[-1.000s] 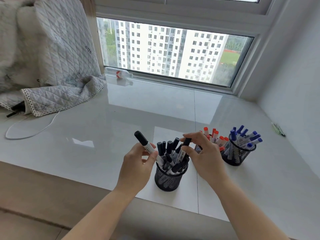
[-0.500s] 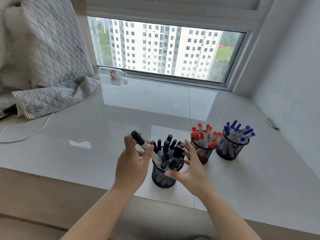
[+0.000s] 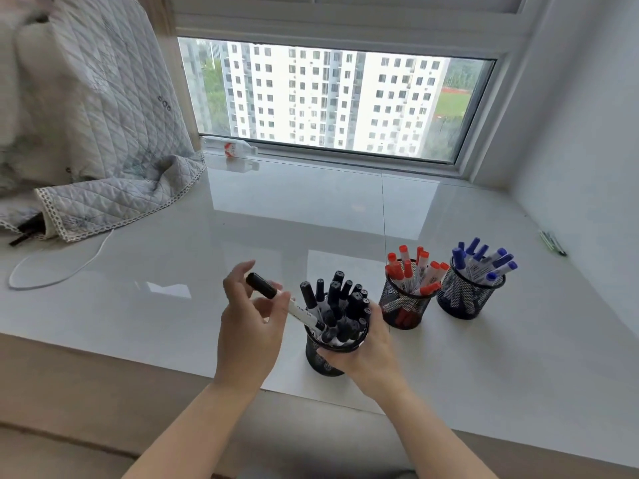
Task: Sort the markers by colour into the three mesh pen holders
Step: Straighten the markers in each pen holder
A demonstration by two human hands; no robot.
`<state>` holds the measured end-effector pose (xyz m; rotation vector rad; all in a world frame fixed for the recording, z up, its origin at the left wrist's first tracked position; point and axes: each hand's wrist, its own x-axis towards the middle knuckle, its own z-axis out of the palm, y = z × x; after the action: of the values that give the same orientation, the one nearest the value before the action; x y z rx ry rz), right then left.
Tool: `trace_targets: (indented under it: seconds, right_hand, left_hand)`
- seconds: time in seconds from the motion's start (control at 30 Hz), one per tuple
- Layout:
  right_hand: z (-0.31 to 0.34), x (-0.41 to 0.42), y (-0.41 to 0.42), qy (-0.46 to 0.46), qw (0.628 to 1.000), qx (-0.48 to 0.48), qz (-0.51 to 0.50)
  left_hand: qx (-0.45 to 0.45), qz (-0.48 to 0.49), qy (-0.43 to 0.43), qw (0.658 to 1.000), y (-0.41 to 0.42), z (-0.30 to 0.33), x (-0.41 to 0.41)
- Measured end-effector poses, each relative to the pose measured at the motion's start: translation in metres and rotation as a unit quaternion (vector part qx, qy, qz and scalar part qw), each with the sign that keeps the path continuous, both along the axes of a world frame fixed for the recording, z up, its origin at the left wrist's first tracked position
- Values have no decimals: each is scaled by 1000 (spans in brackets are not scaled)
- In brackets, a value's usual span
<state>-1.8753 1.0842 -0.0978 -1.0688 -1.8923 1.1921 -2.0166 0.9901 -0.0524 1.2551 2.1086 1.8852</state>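
Glossy white sill (image 3: 242,236); window (image 3: 332,98), daylight, white towers outside.

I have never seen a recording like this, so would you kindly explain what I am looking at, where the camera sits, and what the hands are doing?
There is no machine here: the single picture comes from a wide-angle camera worn on a person's head, looking down at their two bare hands.

On the glossy white sill below the window stand three black mesh pen holders. The near holder is full of black markers, the middle holder has red markers, and the far holder has blue ones.

The left hand holds a black marker at a slant, its lower end at the near holder's rim. The right hand wraps round that holder's side, apparently steadying it.

Further left lie a quilted blanket and a white cable; a small bottle lies by the window.
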Motion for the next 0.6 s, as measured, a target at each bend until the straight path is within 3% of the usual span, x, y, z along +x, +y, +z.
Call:
trace_targets:
  seconds: [0.4,0.53,0.6]
  right_hand:
    - [-7,-4,-12,26,992,125,-22]
    - [-5,-3,-10,31,993,110,-20]
    - [-6,-1,-8,28,994,105,-18]
  left_hand:
    - [17,-18,110,994,-6,-6,6]
    - [46,3,90,995,-5,-6,10]
    - [42,8,129,991,-5,-6,12]
